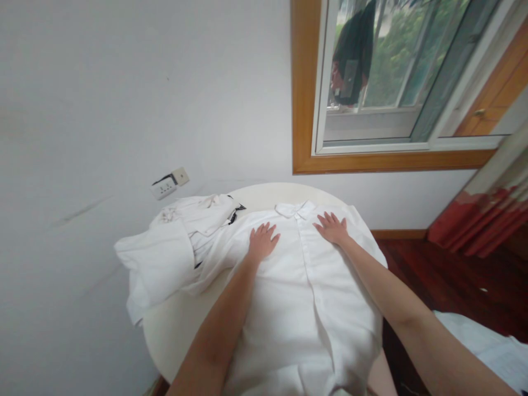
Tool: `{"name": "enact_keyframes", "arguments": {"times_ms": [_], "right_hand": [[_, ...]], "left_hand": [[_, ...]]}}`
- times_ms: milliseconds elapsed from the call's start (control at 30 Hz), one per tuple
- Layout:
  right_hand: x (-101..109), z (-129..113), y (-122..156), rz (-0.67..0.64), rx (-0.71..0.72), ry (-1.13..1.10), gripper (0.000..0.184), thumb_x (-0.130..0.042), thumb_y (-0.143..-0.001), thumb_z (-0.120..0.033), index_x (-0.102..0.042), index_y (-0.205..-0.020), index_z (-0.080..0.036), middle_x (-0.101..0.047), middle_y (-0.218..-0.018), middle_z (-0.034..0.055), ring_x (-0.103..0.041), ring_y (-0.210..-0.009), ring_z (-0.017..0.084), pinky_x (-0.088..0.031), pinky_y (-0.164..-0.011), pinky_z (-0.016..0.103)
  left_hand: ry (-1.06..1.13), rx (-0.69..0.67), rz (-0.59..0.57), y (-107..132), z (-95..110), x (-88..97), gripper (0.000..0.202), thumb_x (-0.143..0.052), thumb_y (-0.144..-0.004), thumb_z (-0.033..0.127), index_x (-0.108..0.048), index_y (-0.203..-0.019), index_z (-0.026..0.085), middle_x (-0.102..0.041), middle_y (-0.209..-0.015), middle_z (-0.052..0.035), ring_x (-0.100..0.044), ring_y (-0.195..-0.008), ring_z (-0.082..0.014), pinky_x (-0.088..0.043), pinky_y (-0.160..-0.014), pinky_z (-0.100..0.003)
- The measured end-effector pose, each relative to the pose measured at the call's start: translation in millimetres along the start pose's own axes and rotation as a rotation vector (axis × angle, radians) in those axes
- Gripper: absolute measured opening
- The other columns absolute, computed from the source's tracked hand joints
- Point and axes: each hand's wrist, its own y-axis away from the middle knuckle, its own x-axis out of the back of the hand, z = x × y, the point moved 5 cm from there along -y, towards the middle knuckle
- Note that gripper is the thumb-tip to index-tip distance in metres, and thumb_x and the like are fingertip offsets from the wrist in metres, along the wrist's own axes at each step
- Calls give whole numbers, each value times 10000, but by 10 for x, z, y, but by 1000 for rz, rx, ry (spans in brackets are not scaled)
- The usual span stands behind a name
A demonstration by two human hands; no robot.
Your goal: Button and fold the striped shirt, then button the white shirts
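Observation:
A white button-up shirt (305, 297) lies spread front-up over a round cream table (173, 330), collar (295, 209) at the far side. My left hand (262, 241) rests flat on the shirt's chest left of the button placket, fingers spread. Flat on the chest right of the collar lies my right hand (332, 227), fingers also spread. Neither hand holds anything.
A heap of other white garments (177, 247) with a black tag lies on the table's left. A wall socket (169, 183) sits on the white wall behind. A wood-framed window (396, 88) is at upper right, red curtain (487, 209) and dark wooden floor (445, 275) at right.

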Motion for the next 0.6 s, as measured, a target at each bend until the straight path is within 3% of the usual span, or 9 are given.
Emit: {"name": "enact_keyframes", "arguments": {"times_ms": [133, 233, 367, 600], "right_hand": [[51, 243, -71, 4, 76, 30, 648, -173, -910, -610, -301, -1442, -263, -199, -1534, 39, -148, -1406, 242, -112, -1111, 522], [59, 439, -98, 34, -5, 65, 603, -184, -928, -561, -316, -1434, -263, -212, -1530, 50, -154, -1404, 240, -115, -1106, 525], [28, 579, -115, 48, -120, 81, 602, -140, -933, -545, -278, -1449, -268, -187, -1536, 65, -131, -1407, 270, -110, -1078, 589], [-40, 663, 30, 29, -26, 127, 606, -140, -931, -555, -263, -1453, -273, -177, -1540, 49, -116, -1413, 254, -132, -1091, 558]], "left_hand": [[-31, 123, 24, -21, -248, 57, 487, -354, -906, 462, -520, -1293, 219, -458, -1394, -119, -392, -1302, -283, -264, -1090, -479], [-52, 208, 37, -6, -325, 82, 493, -334, -914, 443, -504, -1308, 199, -431, -1412, -134, -381, -1304, -294, -236, -1090, -515], [-97, 224, 30, 7, -255, 57, 519, -325, -909, 454, -469, -1340, 204, -383, -1442, -144, -343, -1327, -302, -223, -1083, -544], [-158, 234, -199, 141, -37, 73, 591, -292, -886, 564, -343, -1413, 299, -295, -1488, -145, -233, -1359, -394, -177, -984, -710]]}}
